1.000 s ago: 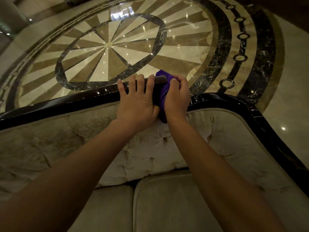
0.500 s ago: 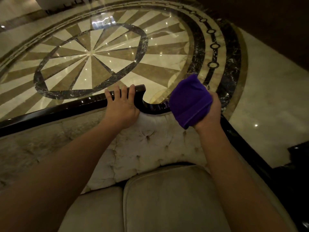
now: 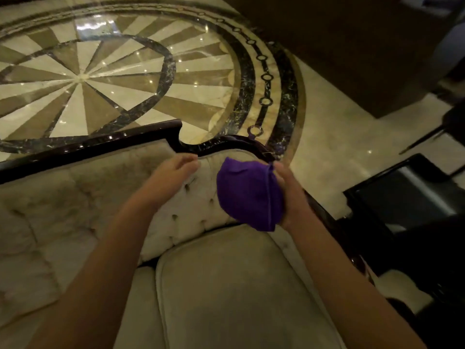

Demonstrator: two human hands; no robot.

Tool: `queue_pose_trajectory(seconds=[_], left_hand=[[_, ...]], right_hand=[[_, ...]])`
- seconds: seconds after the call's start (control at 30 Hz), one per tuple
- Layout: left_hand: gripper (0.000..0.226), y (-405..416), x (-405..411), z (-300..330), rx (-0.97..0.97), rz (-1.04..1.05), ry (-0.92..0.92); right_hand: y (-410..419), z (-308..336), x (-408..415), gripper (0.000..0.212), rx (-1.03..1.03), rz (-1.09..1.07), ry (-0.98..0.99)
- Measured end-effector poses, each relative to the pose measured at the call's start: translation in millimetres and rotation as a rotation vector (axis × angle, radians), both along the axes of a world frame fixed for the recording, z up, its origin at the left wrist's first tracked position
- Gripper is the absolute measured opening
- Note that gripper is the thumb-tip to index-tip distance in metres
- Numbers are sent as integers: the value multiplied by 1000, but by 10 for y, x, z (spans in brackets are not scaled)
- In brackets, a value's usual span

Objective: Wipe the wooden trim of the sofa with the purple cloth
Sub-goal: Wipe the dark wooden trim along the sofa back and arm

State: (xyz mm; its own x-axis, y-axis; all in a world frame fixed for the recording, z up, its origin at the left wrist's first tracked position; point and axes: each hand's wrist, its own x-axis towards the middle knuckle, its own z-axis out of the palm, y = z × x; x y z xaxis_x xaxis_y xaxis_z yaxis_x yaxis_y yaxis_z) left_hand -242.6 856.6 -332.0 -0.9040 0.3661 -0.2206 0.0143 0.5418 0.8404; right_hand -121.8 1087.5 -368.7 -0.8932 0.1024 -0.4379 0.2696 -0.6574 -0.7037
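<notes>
Just in front of the dark, glossy wooden trim (image 3: pixel 95 144) that curves along the top of the sofa back, the bunched purple cloth (image 3: pixel 247 193) sits in the right hand (image 3: pixel 289 190), whose fingers are curled round its far side and grip it; cloth and hand are lifted off the trim, near its lower curved stretch. Left of the cloth, the left hand (image 3: pixel 173 172) hovers close to the trim's notch with its fingers pressed together and nearly straight, holding nothing; whether the tips touch the wood I cannot tell. Below the trim lie the beige tufted backrest (image 3: pixel 75 197) and a plain beige seat cushion (image 3: pixel 239 285). Beyond the trim spreads a polished marble floor (image 3: pixel 125 79) with a starburst inlay. Right of the trim stands a dark glossy tabletop (image 3: pixel 402 195).
</notes>
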Motion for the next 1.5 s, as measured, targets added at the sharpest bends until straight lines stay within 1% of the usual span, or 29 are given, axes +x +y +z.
queue_pose_trajectory(seconds=[0.03, 0.1, 0.13, 0.2, 0.23, 0.27, 0.33, 0.4, 0.47, 0.6, 0.63, 0.7, 0.73, 0.8, 0.87, 0.93, 1.13, 1.23, 1.3, 1.37, 1.43, 1.5], left_hand=[[35, -2, 226, 47, 62, -93, -69], [44, -19, 602, 95, 212, -173, -189], [44, -22, 755, 104, 275, -184, -242], [41, -12, 1025, 92, 351, -221, -302], [42, -17, 1153, 69, 367, -242, -320], [49, -29, 1260, 47, 378, -250, -336], [67, -64, 1434, 1, 407, -233, -355], [76, -88, 1578, -20, 431, -195, -331], [76, -95, 1692, -39, 439, -175, -335], [72, -90, 1945, -26, 444, -244, -321], [73, -78, 1992, 7, 443, -254, -310], [77, -47, 2065, 82, 433, -269, -301], [79, -26, 2091, 117, 423, -280, -293], [74, 13, 2138, 175, 422, -305, -260], [57, 43, 2184, 234, 424, -311, -204], [39, 64, 2231, 268, 422, -308, -154], [23, 96, 2335, 307, 468, -226, -34], [22, 129, 2362, 345, 477, -171, 9], [20, 155, 2385, 372, 481, -122, 38], [21, 177, 2416, 412, 498, -72, 65], [27, 205, 2441, 467, 512, -29, 97], [26, 227, 2476, 517, 528, 5, 138]], right_hand=[[-103, 14, 148, 47, 3, 9, -5], [-313, 40, 431, 55, -8, 11, -13], [-406, 62, 563, 58, -16, 13, -17], [-543, 117, 787, 57, -7, 26, 2], [-582, 130, 903, 54, -4, 42, 29], [-601, 137, 1003, 48, -9, 51, 57], [-628, 185, 1191, 41, -18, 41, 64], [-616, 241, 1343, 48, 11, 11, 25], [-570, 276, 1453, 53, 58, -13, 16], [-549, 365, 1648, 64, 116, -71, 40], [-553, 379, 1686, 61, 133, -91, 44], [-568, 416, 1768, 38, 135, -126, 57], [-575, 435, 1810, 29, 124, -131, 60], [-580, 434, 1877, 29, 115, -153, 39], [-605, 458, 1929, 32, 111, -181, 35], [-632, 488, 1968, 40, 84, -209, 28], [-689, 583, 2079, 51, 48, -225, 53], [-664, 618, 2123, 52, 50, -225, 55], [-637, 656, 2154, 57, 81, -217, 47], [-602, 663, 2185, 68, 136, -200, 54], [-570, 677, 2214, 72, 200, -162, 100], [-557, 716, 2257, 75, 263, -94, 151]])
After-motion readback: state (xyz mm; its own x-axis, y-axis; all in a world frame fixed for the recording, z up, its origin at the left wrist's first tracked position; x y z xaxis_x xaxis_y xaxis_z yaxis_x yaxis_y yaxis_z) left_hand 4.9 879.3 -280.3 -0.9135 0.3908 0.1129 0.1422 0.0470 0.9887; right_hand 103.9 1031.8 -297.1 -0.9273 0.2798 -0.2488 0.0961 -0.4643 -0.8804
